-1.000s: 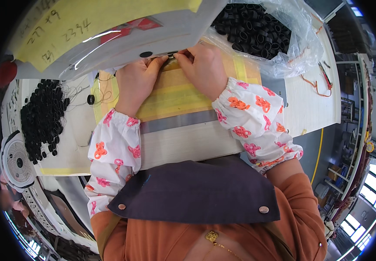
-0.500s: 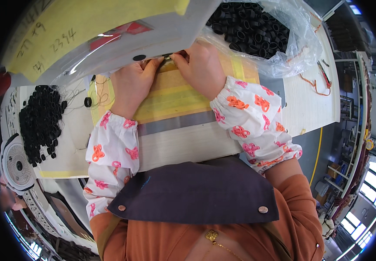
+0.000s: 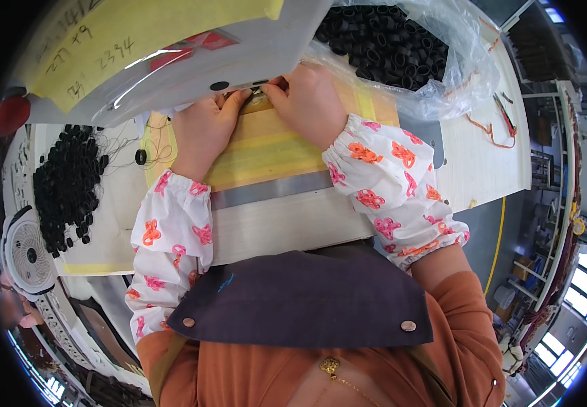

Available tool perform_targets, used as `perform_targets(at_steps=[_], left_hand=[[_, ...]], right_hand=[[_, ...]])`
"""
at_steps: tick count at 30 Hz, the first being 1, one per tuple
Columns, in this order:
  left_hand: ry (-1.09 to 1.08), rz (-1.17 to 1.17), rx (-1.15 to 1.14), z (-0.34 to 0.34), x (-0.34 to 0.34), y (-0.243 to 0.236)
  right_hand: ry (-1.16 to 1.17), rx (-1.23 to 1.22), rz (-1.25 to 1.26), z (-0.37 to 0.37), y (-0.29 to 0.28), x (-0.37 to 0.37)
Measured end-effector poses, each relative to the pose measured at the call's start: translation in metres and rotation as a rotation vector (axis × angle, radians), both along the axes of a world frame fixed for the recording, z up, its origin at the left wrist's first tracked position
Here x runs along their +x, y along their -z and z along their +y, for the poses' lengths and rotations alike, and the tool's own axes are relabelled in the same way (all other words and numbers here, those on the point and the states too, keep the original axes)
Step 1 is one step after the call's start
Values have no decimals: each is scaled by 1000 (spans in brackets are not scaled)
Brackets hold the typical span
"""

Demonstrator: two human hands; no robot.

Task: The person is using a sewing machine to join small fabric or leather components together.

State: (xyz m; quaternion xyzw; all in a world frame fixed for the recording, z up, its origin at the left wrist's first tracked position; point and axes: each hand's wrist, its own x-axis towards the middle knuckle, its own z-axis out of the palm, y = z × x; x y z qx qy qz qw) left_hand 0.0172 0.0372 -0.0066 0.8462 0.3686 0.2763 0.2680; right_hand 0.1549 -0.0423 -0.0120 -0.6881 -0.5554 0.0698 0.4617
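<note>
My left hand (image 3: 202, 129) and my right hand (image 3: 309, 102) meet fingertip to fingertip under the front edge of a light grey machine head (image 3: 154, 95), which looks like a sewing machine's. Each thumb presses against its forefinger in a pinch. Between them is a small dark piece (image 3: 256, 90), mostly hidden by the fingers and too small to name. Below the hands lies a work surface covered in yellow and tan tape (image 3: 266, 149). Left of my left wrist, a single black ring (image 3: 141, 157) lies among loose thin threads (image 3: 118, 150).
A heap of small black rings (image 3: 69, 190) lies on the table at left, near a white fan (image 3: 30, 254). At upper right, a clear plastic bag (image 3: 466, 71) holds more black rings (image 3: 381, 47). A red-handled tool (image 3: 507, 115) and an orange cord (image 3: 490, 129) lie farther right.
The whole view has shifted slightly. Both hands stay pinched at the same place under the machine head, with only a small change in the fingertips.
</note>
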Motion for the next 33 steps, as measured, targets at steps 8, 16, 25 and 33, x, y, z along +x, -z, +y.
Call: perform_targets(at_steps=[8,16,25,33], left_hand=[[-31,49,-35,1,2,2],[-21,28,-26,-1,8,1],[23,-57,6,-18,-8,-4],[-174,23,-39,10,-119,0]], right_hand=[[21,-42,-55,0,-1,1],[22,14,-60,-1,6,9],[-52,-12,27,-11,-7,17],[308,42,-335,-18,-40,76]])
